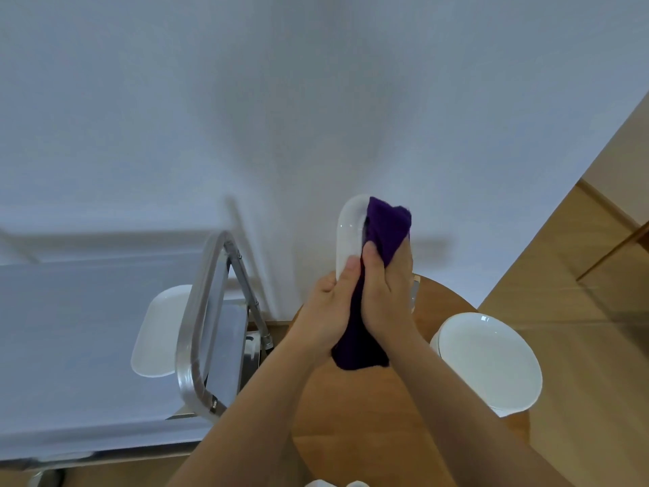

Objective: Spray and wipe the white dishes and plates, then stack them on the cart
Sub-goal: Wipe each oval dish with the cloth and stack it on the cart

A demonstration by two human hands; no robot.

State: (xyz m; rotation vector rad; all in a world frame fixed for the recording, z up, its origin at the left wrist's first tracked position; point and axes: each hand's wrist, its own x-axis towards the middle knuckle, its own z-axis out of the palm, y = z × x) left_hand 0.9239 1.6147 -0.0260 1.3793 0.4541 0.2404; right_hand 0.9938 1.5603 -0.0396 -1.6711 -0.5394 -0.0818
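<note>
I hold a white oblong dish (347,233) upright on its edge in front of the wall. My left hand (328,307) grips its lower end, thumb on the rim. A purple cloth (388,224) is pressed against the dish's inner face by my right hand (384,286), which grips it; the cloth's tail hangs down between my wrists. A round white plate (488,360) lies on top of a stack on the wooden table at the right. One white oblong dish (158,332) lies on the cart's top shelf (70,346) at the left.
The cart's metal handle (200,311) curves between the shelf and my arms. A round wooden table (354,423) is under my forearms. A spray bottle part (415,291) shows behind my right hand. White wall ahead, wooden floor at the right.
</note>
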